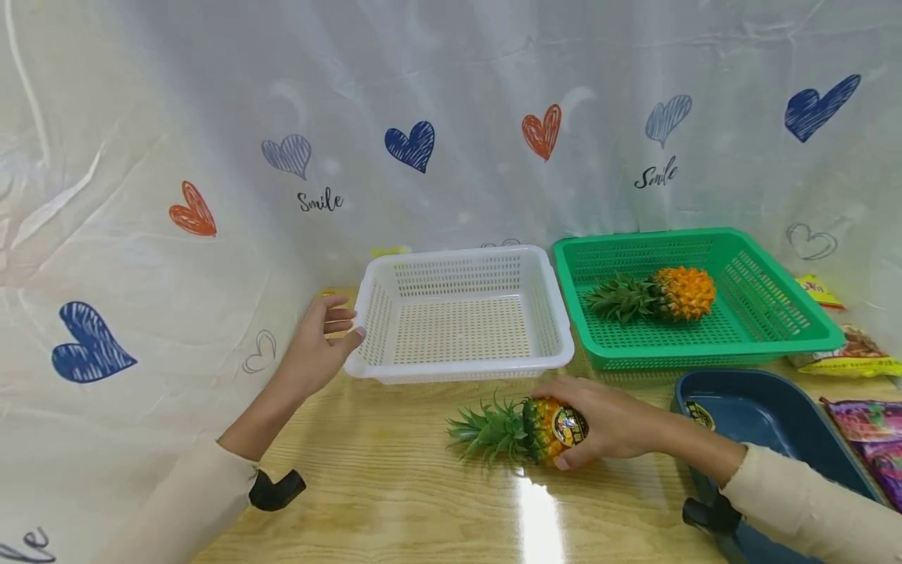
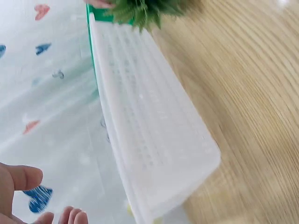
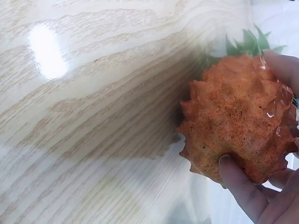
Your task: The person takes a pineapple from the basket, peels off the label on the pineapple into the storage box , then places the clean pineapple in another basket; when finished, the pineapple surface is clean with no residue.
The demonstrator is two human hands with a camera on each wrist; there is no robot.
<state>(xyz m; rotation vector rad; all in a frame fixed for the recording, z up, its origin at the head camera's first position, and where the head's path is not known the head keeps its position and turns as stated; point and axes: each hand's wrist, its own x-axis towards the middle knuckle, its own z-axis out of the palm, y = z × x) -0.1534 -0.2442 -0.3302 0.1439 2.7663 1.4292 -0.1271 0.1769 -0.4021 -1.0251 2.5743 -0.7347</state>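
My right hand point(image 1: 599, 419) grips a small pineapple point(image 1: 541, 415) with a round label, and its leafy crown points left. From the right wrist view, the orange, spiky body point(image 3: 236, 119) fills the space between thumb and fingers. The pineapple is over the wooden table point(image 1: 380, 501) in front of a white plastic basket point(image 1: 458, 368); I cannot tell whether it touches the tabletop. Beside that basket's left rim is my left hand point(image 1: 320, 345), its fingers loosely bent and nothing in them. In the left wrist view its thumb and fingertips point(image 2: 74, 217) appear apart from the basket.
To the right of the white basket, a green basket point(image 1: 719, 360) holds another pineapple point(image 1: 683, 294). A dark blue tub point(image 1: 750, 415) lies under my right forearm. Colourful packets point(image 1: 874, 442) line the right edge. Behind everything hangs a heart-patterned sheet point(image 1: 479, 70).
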